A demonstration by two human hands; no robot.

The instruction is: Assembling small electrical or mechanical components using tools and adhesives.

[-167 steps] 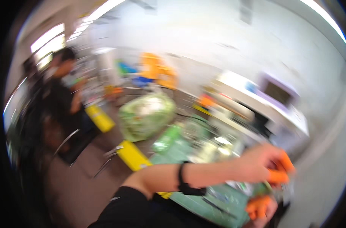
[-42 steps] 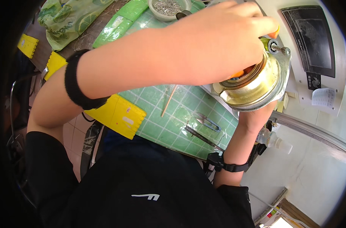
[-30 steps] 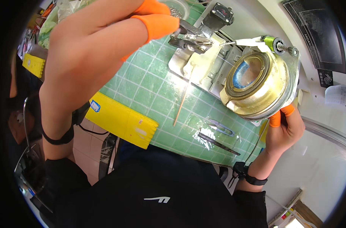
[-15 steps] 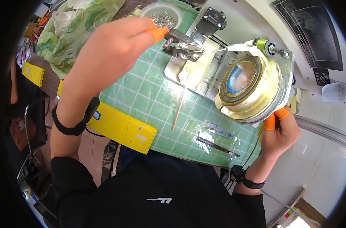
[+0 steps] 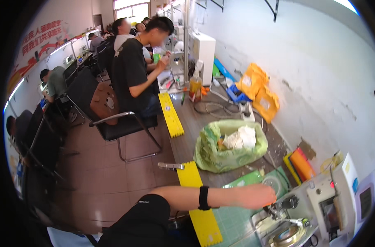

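My left hand (image 5: 253, 196) reaches across the green gridded mat (image 5: 233, 218) to a small metal clamp mechanism (image 5: 274, 210) on the white machine (image 5: 347, 181). An orange finger cover shows at its fingertip. The fingers look bent together at the mechanism, and anything between them is hidden. Below it sits the machine's round brass-coloured part (image 5: 287, 236), cut by the lower edge of the picture. Beside the hand stands a round translucent dish (image 5: 274, 184). My right hand is out of view.
Left of the mat lie yellow strips (image 5: 204, 226). A bin lined with a green bag (image 5: 220, 158) holds crumpled white paper. Farther off are a spray bottle (image 5: 195, 85), orange packages (image 5: 253, 80), cables and a black chair (image 5: 113, 111). A co-worker in black (image 5: 132, 66) sits at the bench.
The view has swung left and up, bringing in the room and co-workers. My right hand has left the picture. My left hand is still at the clamp mechanism.
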